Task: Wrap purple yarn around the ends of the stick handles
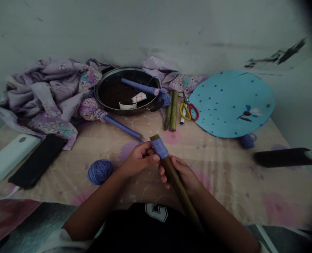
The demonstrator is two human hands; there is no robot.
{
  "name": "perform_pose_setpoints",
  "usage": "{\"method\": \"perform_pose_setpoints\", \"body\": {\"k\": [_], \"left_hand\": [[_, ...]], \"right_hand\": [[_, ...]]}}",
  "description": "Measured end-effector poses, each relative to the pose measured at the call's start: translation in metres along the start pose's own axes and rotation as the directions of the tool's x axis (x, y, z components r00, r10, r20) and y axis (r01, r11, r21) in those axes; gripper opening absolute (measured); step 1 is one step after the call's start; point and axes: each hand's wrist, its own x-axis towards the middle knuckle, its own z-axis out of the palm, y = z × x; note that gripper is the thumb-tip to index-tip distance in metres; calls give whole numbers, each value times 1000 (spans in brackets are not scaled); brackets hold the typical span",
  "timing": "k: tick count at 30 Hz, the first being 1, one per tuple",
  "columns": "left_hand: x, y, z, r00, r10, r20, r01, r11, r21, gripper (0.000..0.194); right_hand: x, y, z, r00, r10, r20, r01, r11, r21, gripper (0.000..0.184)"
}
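Note:
My left hand point(138, 159) and my right hand point(179, 172) both grip a brown wooden stick point(178, 186) that slants up from my chest. Around its upper end sits a tight wrapping of purple yarn point(159, 147), pinched by my left fingers and thumb. My right hand closes around the bare wood just below the wrapping. To the left of my left hand, a ball of purple yarn point(100, 172) rests on the table. A second yarn-wrapped stick point(123, 127) lies beyond my hands, its tip close to my left hand.
A dark metal pan point(126, 75) holds soil, a white cup and a purple-wrapped stick. Green sticks point(171, 110), scissors point(188, 111) and a round blue board point(232, 103) lie beyond. A phone point(37, 161), white power bank point(10, 157), floral cloth point(47, 98) and black cylinder point(284, 157) flank the table.

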Motion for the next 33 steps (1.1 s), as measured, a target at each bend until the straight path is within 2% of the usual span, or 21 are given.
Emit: {"method": "perform_pose_setpoints", "body": {"k": [2, 5, 11, 16, 23, 28, 33], "left_hand": [[-1, -1, 1, 1000, -17, 11, 17, 1000, -11, 30], [0, -1, 1, 999, -3, -44, 5, 999, 40, 31], [3, -1, -2, 978, 35, -205, -3, 988, 153, 34], [1, -2, -1, 989, 14, -144, 1, 995, 100, 28], [1, 2, 0, 993, 21, -118, -9, 995, 102, 25], [0, -1, 3, 999, -18, -32, 18, 1000, -8, 24], [1, 0, 2, 995, 3, -96, 6, 996, 94, 28]], "right_hand": [[0, 1, 0, 999, 36, 22, -36, 999, -3, 33], [1, 1, 1, 999, 43, 15, -42, 998, -42, 33], [2, 2, 5, 984, -150, -98, 136, 980, -144, 35], [1, 0, 3, 984, -81, -156, 66, 993, -98, 28], [4, 0, -1, 996, 13, -91, -14, 1000, -16, 30], [2, -3, 0, 997, -16, -78, 14, 1000, -23, 30], [1, -3, 2, 995, -73, -67, 69, 996, -62, 32]]}}
